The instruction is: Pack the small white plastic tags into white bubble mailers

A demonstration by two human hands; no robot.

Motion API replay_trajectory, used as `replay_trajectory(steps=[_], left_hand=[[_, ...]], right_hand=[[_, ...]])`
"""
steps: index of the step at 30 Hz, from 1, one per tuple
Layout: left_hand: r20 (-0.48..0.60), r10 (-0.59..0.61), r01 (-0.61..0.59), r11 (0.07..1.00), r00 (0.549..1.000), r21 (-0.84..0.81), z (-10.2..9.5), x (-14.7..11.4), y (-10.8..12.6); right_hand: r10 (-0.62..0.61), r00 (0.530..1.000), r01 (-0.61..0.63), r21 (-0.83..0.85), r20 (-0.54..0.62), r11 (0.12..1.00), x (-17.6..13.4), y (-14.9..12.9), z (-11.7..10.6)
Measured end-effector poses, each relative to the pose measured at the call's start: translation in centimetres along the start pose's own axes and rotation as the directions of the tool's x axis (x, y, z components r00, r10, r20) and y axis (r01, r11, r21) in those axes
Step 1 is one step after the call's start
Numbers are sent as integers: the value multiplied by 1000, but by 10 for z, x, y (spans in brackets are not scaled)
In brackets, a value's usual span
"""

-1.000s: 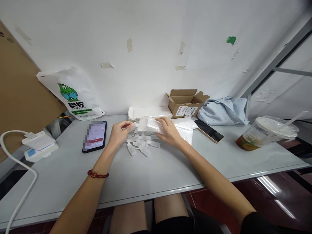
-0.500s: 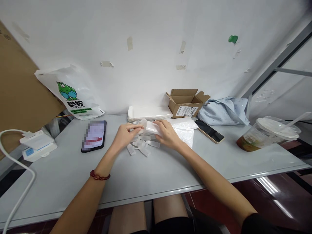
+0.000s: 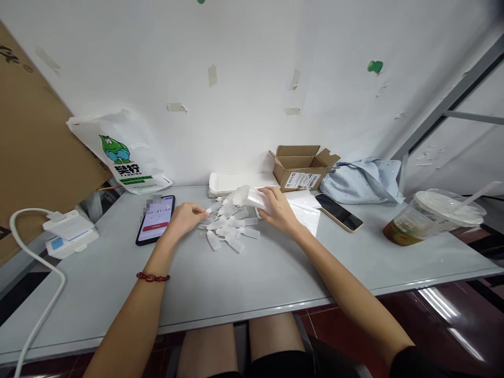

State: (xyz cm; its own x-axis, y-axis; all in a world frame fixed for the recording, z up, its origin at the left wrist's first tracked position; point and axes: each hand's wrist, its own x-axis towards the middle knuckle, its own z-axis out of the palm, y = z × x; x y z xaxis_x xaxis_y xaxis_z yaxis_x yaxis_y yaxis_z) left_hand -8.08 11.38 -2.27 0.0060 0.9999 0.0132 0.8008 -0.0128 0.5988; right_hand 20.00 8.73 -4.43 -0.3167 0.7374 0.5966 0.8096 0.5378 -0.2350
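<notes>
A loose pile of small frosted, translucent plastic pieces (image 3: 232, 228), each with a flat paddle-like end, lies on the grey table in front of me. At the pile's left edge my left hand (image 3: 186, 219) is closed, its thumb and fingertips pinching the end of one such piece. My right hand (image 3: 279, 211) grips a white, glossy packet (image 3: 257, 198) above the pile's right side. More frosted plastic shows at the packet's left end. White bubble-film pouches (image 3: 305, 215) lie under and beside the right hand, partly hidden by it.
Behind the pile are stacked white trays (image 3: 236, 182) and an open cardboard box (image 3: 301, 170). A phone (image 3: 155, 223) showing a timer lies left, another phone (image 3: 339, 212) right. Farther right stand a blue cloth bag (image 3: 362, 181) and a drink cup (image 3: 429, 215). A white charger (image 3: 71, 233) sits left.
My left hand has moved left and down, away from the packet's end. My right hand with the packet has shifted slightly right and up, uncovering more of the pile.
</notes>
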Motion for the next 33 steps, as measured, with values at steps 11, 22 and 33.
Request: replay_trajectory(steps=[11, 22, 33], left_hand=[[-223, 119, -137, 988, 968, -70, -3, 3, -4], [-150, 386, -414, 835, 910, -362, 21, -14, 24], [82, 199, -112, 797, 977, -594, 21, -25, 41]], right_hand=[[13, 998, -14, 12, 55, 1000, 0, -1, -1], [-204, 978, 199, 94, 47, 976, -3, -22, 4], [-245, 969, 242, 142, 10, 960, -5, -26, 8]])
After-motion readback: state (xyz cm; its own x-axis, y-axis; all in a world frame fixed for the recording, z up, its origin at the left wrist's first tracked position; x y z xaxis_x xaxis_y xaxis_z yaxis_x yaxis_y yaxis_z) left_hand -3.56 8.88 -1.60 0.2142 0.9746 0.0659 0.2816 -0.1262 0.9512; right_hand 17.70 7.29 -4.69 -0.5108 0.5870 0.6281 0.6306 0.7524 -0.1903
